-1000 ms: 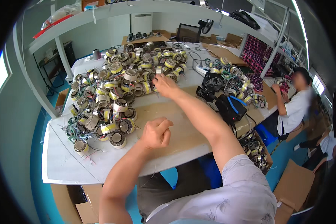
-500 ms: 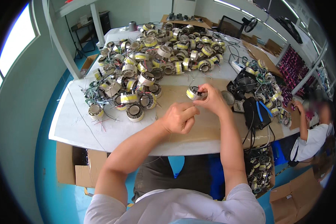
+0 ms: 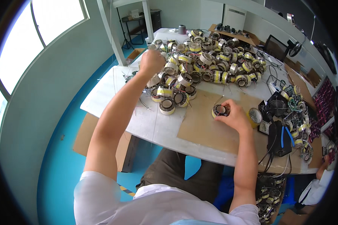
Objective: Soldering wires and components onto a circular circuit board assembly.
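On table [image 3: 105,95]: large coil pile [image 3: 205,59] left, small coil pile [image 3: 298,117] right.

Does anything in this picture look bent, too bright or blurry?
Head view: the front edge of the table bows and the corners go black, as through a fisheye; head view: the window at left is washed-out white; head view: the left hand's fingertips look soft, the ring-shaped part in the right hand clearer.

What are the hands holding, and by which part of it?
The right hand holds a ring-shaped coil by its right side of the rim. Whether the left hand holds anything cannot be told.
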`<state>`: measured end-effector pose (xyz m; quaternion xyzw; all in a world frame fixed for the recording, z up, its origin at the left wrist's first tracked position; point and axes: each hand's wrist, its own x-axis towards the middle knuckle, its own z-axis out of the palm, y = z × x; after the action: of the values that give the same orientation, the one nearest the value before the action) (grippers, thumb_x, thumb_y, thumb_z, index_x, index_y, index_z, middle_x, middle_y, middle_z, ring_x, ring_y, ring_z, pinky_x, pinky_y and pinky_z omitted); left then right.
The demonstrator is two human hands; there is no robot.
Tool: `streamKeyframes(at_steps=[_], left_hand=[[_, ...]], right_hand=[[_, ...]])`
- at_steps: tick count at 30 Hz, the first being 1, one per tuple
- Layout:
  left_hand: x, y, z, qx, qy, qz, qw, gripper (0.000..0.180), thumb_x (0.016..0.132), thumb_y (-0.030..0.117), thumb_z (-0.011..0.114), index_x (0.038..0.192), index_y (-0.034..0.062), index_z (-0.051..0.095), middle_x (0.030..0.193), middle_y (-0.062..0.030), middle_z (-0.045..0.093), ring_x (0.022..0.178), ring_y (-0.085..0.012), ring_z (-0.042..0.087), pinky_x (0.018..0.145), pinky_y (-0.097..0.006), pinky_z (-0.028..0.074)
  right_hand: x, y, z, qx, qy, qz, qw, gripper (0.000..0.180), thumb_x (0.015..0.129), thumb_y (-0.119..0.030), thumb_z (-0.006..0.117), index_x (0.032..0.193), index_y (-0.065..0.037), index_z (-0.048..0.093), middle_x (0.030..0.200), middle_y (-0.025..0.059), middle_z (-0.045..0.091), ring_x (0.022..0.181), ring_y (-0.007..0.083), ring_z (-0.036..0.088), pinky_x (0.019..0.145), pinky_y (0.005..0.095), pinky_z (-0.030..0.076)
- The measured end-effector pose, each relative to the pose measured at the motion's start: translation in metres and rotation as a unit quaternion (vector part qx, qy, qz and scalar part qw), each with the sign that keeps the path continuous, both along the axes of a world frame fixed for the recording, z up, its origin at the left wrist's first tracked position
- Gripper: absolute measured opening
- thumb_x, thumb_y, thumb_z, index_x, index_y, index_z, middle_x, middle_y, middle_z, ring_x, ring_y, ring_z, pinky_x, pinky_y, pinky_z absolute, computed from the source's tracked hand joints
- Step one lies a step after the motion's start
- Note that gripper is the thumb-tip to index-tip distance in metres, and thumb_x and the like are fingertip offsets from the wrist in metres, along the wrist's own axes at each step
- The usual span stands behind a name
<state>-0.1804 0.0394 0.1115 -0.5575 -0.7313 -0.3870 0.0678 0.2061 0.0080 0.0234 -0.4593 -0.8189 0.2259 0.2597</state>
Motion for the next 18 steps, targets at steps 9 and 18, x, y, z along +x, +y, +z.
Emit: streamKeyframes(at_steps=[9, 18], left_hand=[[-0.119, 0.019, -0.055, -0.224, 0.023, 0.037, 0.974, 0.057, 0.074, 0.047, 0.084, 0.082, -0.0077, 0.071, 0.077, -0.0152, 0.072, 0.062, -0.025, 0.07, 0.058, -0.036, 0.056], [-0.134, 0.011, -0.013, -0.201, -0.113, 0.008, 0.973, 0.017, 0.068, 0.01, 0.082, 0.071, -0.004, 0.072, 0.058, -0.0067, 0.061, 0.042, -0.0137, 0.048, 0.04, -0.032, 0.035]], right_hand=[[-0.007, -0.005, 0.007, 0.012, -0.078, -0.002, 0.997, 0.106, 0.066, -0.039, 0.091, 0.151, -0.009, 0.036, 0.124, 0.0183, 0.066, 0.115, 0.0355, 0.064, 0.098, 0.0437, 0.052], [-0.009, 0.0, -0.001, 0.031, -0.069, 0.021, 0.997, 0.1, 0.067, -0.038, 0.088, 0.15, -0.009, 0.04, 0.124, 0.0222, 0.065, 0.115, 0.0364, 0.062, 0.098, 0.043, 0.051]])
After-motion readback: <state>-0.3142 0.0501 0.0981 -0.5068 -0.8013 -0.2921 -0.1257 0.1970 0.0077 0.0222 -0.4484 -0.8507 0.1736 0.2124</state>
